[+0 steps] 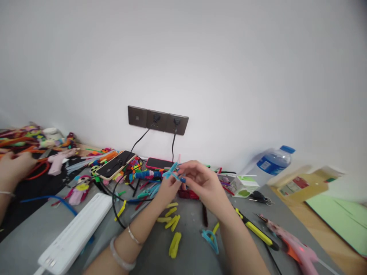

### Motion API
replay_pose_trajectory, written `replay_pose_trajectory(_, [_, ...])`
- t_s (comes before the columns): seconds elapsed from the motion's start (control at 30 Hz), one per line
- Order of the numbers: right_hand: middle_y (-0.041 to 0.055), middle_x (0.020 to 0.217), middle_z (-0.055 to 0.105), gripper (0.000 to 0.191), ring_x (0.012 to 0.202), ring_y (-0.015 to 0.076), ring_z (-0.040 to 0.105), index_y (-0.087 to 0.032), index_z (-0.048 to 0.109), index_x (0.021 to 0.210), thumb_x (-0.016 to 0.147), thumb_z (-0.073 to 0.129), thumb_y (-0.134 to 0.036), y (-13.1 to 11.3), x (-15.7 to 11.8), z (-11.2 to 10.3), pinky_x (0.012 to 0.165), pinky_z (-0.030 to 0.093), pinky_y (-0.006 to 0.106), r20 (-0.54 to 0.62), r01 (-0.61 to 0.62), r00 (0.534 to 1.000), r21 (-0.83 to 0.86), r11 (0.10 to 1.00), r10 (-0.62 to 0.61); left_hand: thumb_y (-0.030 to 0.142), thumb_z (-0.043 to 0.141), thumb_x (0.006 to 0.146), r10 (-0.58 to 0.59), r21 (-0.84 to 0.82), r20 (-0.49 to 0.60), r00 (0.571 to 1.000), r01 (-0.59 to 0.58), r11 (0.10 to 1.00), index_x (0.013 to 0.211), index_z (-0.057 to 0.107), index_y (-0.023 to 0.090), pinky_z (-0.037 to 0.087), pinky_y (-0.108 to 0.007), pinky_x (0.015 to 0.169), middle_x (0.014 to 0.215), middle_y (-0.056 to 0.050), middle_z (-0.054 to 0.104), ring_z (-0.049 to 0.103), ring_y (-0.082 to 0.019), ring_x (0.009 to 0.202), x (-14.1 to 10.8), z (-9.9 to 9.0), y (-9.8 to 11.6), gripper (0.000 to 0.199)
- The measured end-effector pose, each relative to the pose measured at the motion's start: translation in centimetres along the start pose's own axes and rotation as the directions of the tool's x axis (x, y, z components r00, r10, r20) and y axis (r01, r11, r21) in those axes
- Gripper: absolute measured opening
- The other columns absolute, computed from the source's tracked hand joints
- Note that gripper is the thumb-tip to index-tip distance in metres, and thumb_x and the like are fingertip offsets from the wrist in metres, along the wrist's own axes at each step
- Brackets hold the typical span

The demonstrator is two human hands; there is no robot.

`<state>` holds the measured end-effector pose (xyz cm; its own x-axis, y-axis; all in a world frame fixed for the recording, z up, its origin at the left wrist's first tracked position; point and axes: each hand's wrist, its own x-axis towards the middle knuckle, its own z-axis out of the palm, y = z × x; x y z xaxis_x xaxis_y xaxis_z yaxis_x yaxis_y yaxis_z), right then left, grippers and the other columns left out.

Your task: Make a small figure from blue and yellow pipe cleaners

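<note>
Light-blue fuzzy strip: pinched, 12 o'clock from the yellow pieces
Left hand: fingertips closed on the strip
Right hand: half-curled at the strip's 4 o'clock; cannot tell whether it grips
Strip: a light pinch should keep its fuzz unflattened

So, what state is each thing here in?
Light-blue fuzzy strip: bent, held between left hand and right hand
Two black plugs: in brown wall sockets
Black pale-cased phone: screen dark
Clear plastic bottle: blue cap on
Pink glue gun: red light lit
Nearest yellow fuzzy piece: folded
</note>
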<state>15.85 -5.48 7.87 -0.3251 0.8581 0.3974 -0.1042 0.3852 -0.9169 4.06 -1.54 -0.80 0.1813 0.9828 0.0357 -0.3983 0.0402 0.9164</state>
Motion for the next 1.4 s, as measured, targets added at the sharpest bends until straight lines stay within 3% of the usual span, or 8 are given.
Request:
replay_pose_trajectory(0.17, [0.0041,0.101,0.059,0.039,0.089,0.0160,0.063,-0.024,0.057,0.119,0.081,0.061,-0.014,-0.1,-0.3,-3.7,0.075,0.051,0.029,0.068,-0.137,0.988,-0.059,0.989,0.141,0.063,0.068,0.070,-0.103,-0.233,0.123,0.987,0.130,0.964,0.081,0.073,0.014,0.042,-0.024,0.049,0.071,-0.006,0.064,0.054,-0.013,0.057,0.1,-0.5,1.6,0.051])
replay_pose_trajectory(0.3, [0.0042,0.103,0.056,0.044,0.086,0.0146,0.061,-0.024,0.055,0.123,0.081,0.059,-0.014,0.6,-0.2,-4.9,0.072,0.049,0.028,0.058,-0.153,0.985,-0.111,0.982,0.160,0.042,0.085,0.062,-0.130,-0.250,0.164,0.978,0.169,0.953,0.076,0.071,0.013,0.042,-0.019,0.052,0.066,-0.001,0.061,0.053,-0.009,0.057,-0.4,-0.6,2.4,0.035])
replay_pose_trajectory(0.43, [0.0048,0.100,0.060,0.041,0.087,0.0155,0.060,-0.023,0.056,0.122,0.081,0.063,-0.019,1.4,0.2,-5.3,0.076,0.049,0.030,-0.008,-0.140,0.990,-0.095,0.986,0.140,0.035,0.086,0.063,-0.112,-0.234,0.159,0.981,0.148,0.961,0.078,0.069,0.015,0.044,-0.018,0.053,0.065,0.001,0.062,0.054,-0.008,0.056,-0.4,-0.9,2.4,0.030])
replay_pose_trajectory(0.63, [0.0042,0.089,0.064,0.024,0.080,0.0163,0.060,-0.018,0.063,0.100,0.084,0.063,-0.037,2.8,0.6,-5.2,0.075,0.048,0.031,0.068,-0.282,0.955,-0.092,0.955,0.289,0.035,0.087,0.062,-0.105,-0.134,0.136,0.985,0.123,0.983,0.081,0.072,0.016,0.052,-0.023,0.062,0.072,0.000,0.064,0.060,-0.010,0.062,-0.3,-1.0,2.2,0.030])
replay_pose_trajectory(0.8, [-0.0030,0.064,0.056,0.019,0.061,0.0128,0.052,-0.018,0.058,0.081,0.078,0.068,-0.035,4.1,0.7,-5.0,0.058,0.038,0.025,0.019,-0.276,0.959,-0.181,0.944,0.284,0.040,0.087,0.060,-0.102,-0.060,0.038,0.994,0.104,0.993,0.082,0.073,0.016,0.051,-0.021,0.062,0.075,-0.001,0.065,0.060,-0.011,0.067,-0.3,-0.9,2.2,0.035])
replay_pose_trajectory(0.97, [-0.0019,0.065,0.057,0.017,0.063,0.0136,0.053,-0.018,0.057,0.078,0.078,0.065,-0.033,3.5,0.6,-5.6,0.060,0.039,0.025,0.018,-0.326,0.941,-0.209,0.922,0.337,0.047,0.086,0.058,-0.069,-0.077,-0.044,0.997,0.065,0.995,0.074,0.069,0.016,0.048,-0.019,0.059,0.072,0.000,0.065,0.057,-0.008,0.063,0.2,-1.2,2.1,0.039])
replay_pose_trajectory(1.17, [-0.0057,0.058,0.042,0.014,0.055,0.0109,0.036,-0.018,0.059,0.079,0.082,0.060,-0.032,2.8,0.4,-6.3,0.053,0.027,0.024,-0.026,-0.258,0.964,-0.315,0.914,0.263,0.041,0.086,0.060,-0.099,-0.134,0.023,0.995,0.101,0.986,0.076,0.065,0.016,0.047,-0.018,0.056,0.063,0.004,0.058,0.053,-0.007,0.056,0.2,-1.3,1.8,0.036])
replay_pose_trajectory(1.4, [-0.0057,0.058,0.041,0.020,0.055,0.0110,0.035,-0.018,0.057,0.079,0.083,0.062,-0.038,2.7,0.3,-7.2,0.054,0.026,0.025,-0.105,-0.222,0.974,-0.290,0.931,0.200,0.036,0.089,0.057,-0.072,-0.139,0.052,0.996,0.079,0.987,0.073,0.063,0.015,0.044,-0.017,0.053,0.061,0.004,0.058,0.051,-0.006,0.053,0.1,-1.3,2.0,0.037])
